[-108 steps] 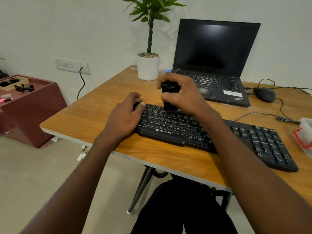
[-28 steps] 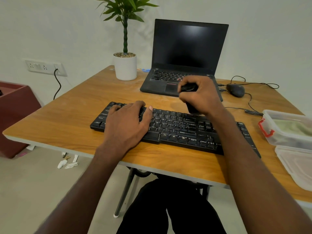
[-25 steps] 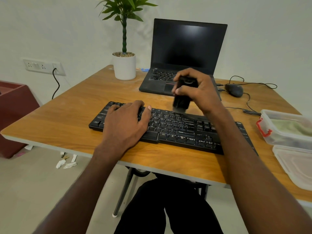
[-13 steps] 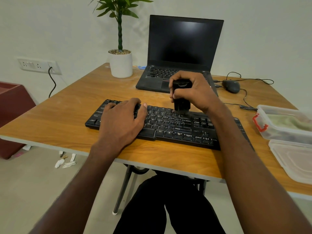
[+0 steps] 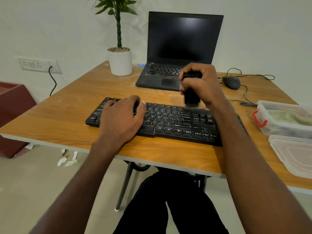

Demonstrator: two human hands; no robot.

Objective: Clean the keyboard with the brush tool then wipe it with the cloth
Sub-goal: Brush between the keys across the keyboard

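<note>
A black keyboard (image 5: 170, 122) lies across the wooden desk (image 5: 67, 115). My left hand (image 5: 121, 119) rests flat on its left half with fingers spread over the keys. My right hand (image 5: 202, 85) grips a black brush tool (image 5: 191, 97), held upright above the keyboard's upper right rows; its bristle end is blurred just over the top key row. My right forearm hides the keyboard's right end. A greenish cloth (image 5: 290, 116) lies inside a clear plastic box (image 5: 270, 125) at the right.
An open laptop (image 5: 182, 48) stands behind the keyboard, a white potted plant (image 5: 120, 63) to its left, a wired mouse (image 5: 231, 82) to its right. A clear lid (image 5: 293, 154) lies at the desk's right front. A red cabinet (image 5: 15, 105) stands at left.
My right hand has carried the brush rightward along the keyboard, from its left part to the upper right rows. My left hand stays on the keyboard's left half.
</note>
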